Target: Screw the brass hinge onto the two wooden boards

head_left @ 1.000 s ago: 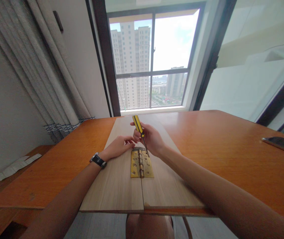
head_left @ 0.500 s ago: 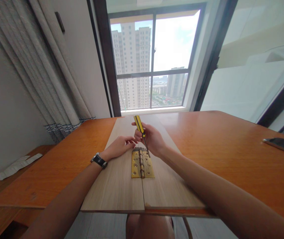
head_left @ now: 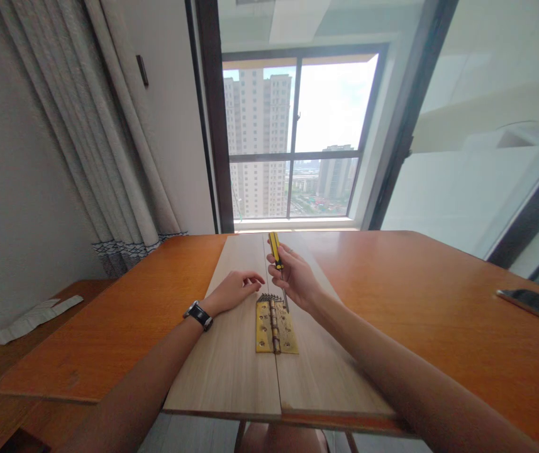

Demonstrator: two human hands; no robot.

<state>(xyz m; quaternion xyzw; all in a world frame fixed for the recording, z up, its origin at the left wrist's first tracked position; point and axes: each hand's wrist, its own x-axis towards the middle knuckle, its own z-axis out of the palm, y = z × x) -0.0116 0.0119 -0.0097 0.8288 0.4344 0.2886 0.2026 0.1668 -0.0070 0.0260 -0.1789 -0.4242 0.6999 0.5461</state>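
Fingers of the person's right hand are wrapping narrowly around a screwdriver with a yellow-and-black striped handle, holding it nearly upright. Its thin metal shaft is slanting down so that the tip is hovering at or over the upper right part of a brass-coloured rectangular metal hinge; whether the tip is touching cannot be told.

The left hand is resting just beyond the hinge, to its left, its fingers loosely bent and slightly parted. A black-banded wristwatch with a silver case is circling the left wrist.

The hinge is lying flat and opened out, its dark-streaked barrel running along the seam between two pale wood-grain boards, with one leaf on each. Small dark metal screws are lining up along its far edge.

Both boards are lying side by side on a glossy orange-brown wooden table. Near the table's right edge, a flat dark phone-like slab is lying. Ahead, a dark-framed window is showing tall pale buildings, and a grey pleated curtain is hanging at left.
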